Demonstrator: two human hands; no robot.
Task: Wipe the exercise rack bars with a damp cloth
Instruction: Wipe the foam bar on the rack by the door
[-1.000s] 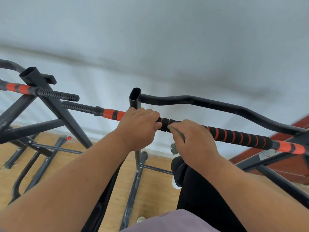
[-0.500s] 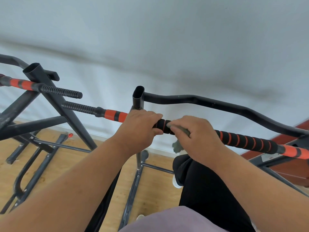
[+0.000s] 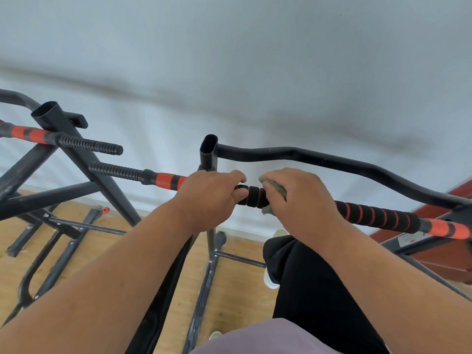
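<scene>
— Where's the rag?
— Small grey-green damp cloth, bunched under the right hand, wrapped round the black-and-orange foam-padded bar. Left hand clamps the bar just beside it.
— Looks limp?
— Probably soft; the foam likely drags, so squeeze all round.

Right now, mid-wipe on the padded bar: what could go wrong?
1. The cloth is bunched small under the right hand; it may slip out, or miss parts of the bar.
2. The left hand grips the same bar right beside the cloth; the wipe could bump it and skip the section it covers.
</scene>
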